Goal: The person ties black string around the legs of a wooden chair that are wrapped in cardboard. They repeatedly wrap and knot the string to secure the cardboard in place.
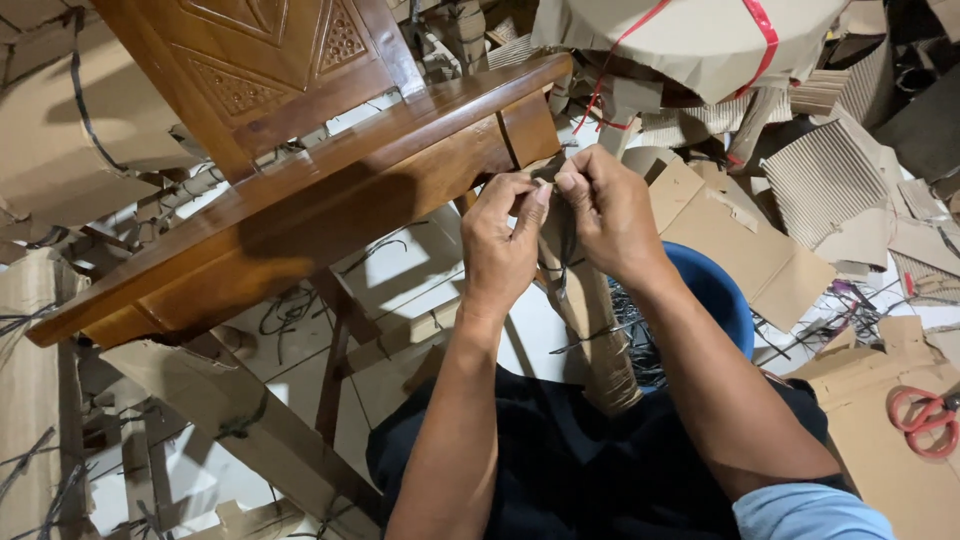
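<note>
Closest to me, both forearms reach out; my left hand (500,245) and right hand (605,210) each pinch a thin dark strap (566,240) between fingertips, against the cardboard-wrapped leg (590,320) of the wooden chair (330,190). It looks light, limp, slippery; grip near the ends. Its length hangs down toward me.

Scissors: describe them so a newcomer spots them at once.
Start at the wooden chair on the left, then look to the far lower right corner. There, flat on a brown cardboard sheet, lie the scissors. Their red loop handles are the only red tool among the brown scraps.
</note>
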